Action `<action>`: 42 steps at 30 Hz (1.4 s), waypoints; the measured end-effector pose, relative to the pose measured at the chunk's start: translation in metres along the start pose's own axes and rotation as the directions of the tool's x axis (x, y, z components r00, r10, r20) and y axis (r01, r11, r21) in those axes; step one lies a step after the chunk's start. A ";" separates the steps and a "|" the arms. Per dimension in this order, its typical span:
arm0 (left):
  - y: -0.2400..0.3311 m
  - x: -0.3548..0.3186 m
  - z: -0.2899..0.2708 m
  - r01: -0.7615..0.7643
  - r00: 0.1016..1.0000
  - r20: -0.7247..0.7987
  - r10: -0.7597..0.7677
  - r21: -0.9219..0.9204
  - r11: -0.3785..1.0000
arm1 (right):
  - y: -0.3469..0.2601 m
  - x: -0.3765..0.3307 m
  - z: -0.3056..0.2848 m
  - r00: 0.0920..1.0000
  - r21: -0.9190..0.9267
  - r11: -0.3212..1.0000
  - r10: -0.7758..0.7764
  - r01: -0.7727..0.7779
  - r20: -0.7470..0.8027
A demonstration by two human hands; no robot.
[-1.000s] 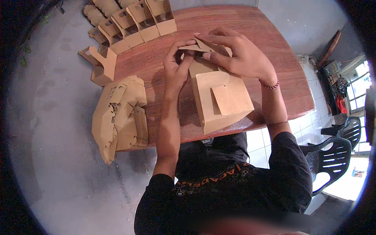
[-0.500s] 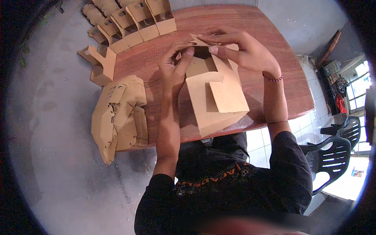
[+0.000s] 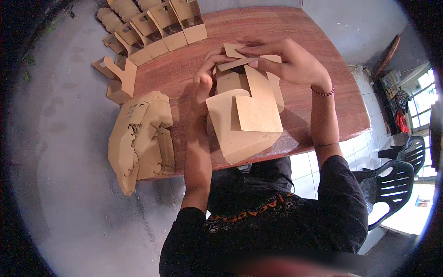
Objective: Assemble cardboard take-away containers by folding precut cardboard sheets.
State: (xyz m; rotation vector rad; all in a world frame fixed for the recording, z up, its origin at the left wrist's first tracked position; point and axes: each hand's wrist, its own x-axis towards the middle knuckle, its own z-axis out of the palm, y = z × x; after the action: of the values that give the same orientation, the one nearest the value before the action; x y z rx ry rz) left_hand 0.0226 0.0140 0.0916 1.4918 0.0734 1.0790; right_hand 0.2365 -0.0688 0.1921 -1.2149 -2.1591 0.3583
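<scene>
A partly folded brown cardboard box (image 3: 258, 114) lies on the table in front of me, its loose flaps standing up around a dark opening at the far end. My right hand (image 3: 290, 60) bends over that end from the right, thumb and fingers gripping a narrow flap (image 3: 236, 63). From the left, my left hand (image 3: 208, 76) has its fingers against the same flap, with the thumb drawn back off the cardboard. Some of its fingertips are hidden behind the flaps.
Several folded cardboard carriers (image 3: 173, 28) stand in a row at the table's far left, one more (image 3: 121, 81) nearer me. A stack of flat cardboard pieces (image 3: 140, 138) overhangs the left edge of the wooden table (image 3: 332, 104). Dark plastic chairs (image 3: 390, 189) stand at right.
The box's near end has swung left and a side flap now spreads out at right. The narrow flap has folded over the opening. My left thumb has come off the box.
</scene>
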 end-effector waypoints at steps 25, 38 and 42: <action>0.036 -0.013 0.003 0.157 0.987 0.031 -0.160 0.070 0.985 | -0.002 -0.005 0.008 0.976 -0.131 0.973 -0.171 0.189 0.138; 0.015 -0.015 -0.028 0.187 0.976 0.051 -0.211 0.289 0.939 | 0.005 0.009 0.010 0.988 0.098 0.985 0.133 -0.140 0.074; 0.015 -0.022 -0.033 0.242 0.963 0.024 -0.270 0.373 0.896 | 0.004 0.007 0.013 0.909 -0.034 0.914 0.406 -0.405 0.095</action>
State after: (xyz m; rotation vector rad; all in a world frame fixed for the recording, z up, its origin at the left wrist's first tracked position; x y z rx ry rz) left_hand -0.0187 0.0217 0.0856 1.7985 0.4296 0.8208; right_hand 0.2283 -0.0605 0.1832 -1.6891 -1.9796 0.5915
